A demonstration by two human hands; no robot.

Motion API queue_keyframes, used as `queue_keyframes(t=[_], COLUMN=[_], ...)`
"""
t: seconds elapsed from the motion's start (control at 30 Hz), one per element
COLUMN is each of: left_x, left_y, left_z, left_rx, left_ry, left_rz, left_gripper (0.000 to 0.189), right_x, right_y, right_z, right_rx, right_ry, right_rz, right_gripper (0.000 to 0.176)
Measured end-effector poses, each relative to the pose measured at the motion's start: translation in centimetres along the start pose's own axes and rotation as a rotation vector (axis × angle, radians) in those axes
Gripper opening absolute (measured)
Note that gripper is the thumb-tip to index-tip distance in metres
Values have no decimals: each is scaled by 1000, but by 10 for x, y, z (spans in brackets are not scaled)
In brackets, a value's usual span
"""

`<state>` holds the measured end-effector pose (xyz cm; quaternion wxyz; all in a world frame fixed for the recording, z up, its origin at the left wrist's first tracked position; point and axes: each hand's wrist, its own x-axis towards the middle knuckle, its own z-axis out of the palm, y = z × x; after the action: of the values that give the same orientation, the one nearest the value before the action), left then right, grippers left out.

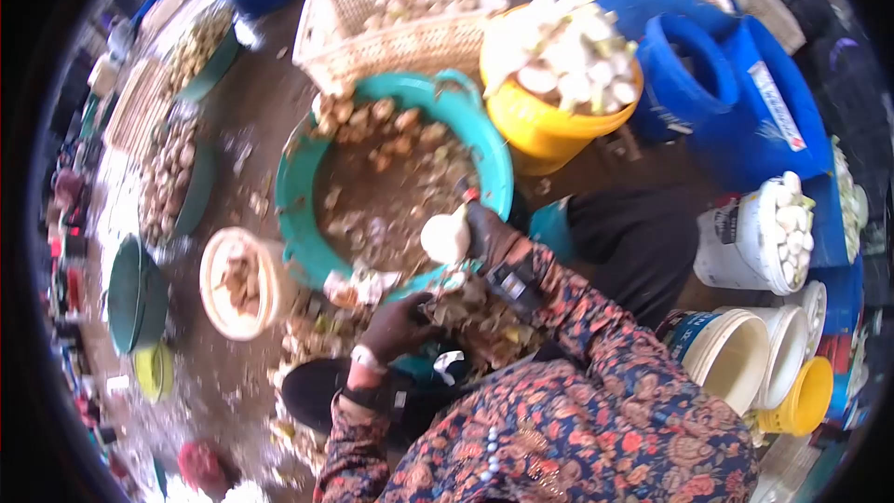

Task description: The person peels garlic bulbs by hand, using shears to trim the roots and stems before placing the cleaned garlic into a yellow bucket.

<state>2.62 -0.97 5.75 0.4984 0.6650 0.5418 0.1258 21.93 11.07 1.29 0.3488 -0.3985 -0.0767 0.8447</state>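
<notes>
My right hand (pixel 492 233) is closed around a peeled white onion (pixel 445 238), held over the near right rim of a green tub (pixel 496 154). A small red piece (pixel 470 194) shows at that hand's fingertips; its kind I cannot tell. My left hand (pixel 396 328) is below the tub's near edge, its fingers curved and apart with nothing visible between them. Loose papery peelings (pixel 484 321) lie beside it, in front of my body. Inside the tub, brown-skinned onions (pixel 377 118) lie along the far side, with scraps and skins over the bottom.
A yellow bucket (pixel 533 135) heaped with peeled onions and a cream crate (pixel 321 33) stand behind the tub. A white bucket (pixel 212 293) is at left. Blue containers (pixel 652 84), a filled white bucket (pixel 736 247) and several other buckets line the right. Peelings litter the floor.
</notes>
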Motion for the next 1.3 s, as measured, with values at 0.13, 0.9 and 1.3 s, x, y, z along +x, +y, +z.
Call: queue_keyframes(t=[0.13, 0.9, 1.3], left_x=[17, 35, 128], left_y=[-13, -59, -111], left_z=[1, 15, -54], left_rx=[364, 340, 62], left_ry=[214, 241, 487], left_rz=[-52, -19, -215], left_gripper=[52, 43, 52], right_x=[-15, -56, -83], right_y=[-46, -277, -184], right_z=[-12, 27, 96], right_rx=[-602, -1891, -1757], right_ry=[286, 870, 739], right_rz=[-648, -1715, -1532], right_gripper=[38, 30, 32])
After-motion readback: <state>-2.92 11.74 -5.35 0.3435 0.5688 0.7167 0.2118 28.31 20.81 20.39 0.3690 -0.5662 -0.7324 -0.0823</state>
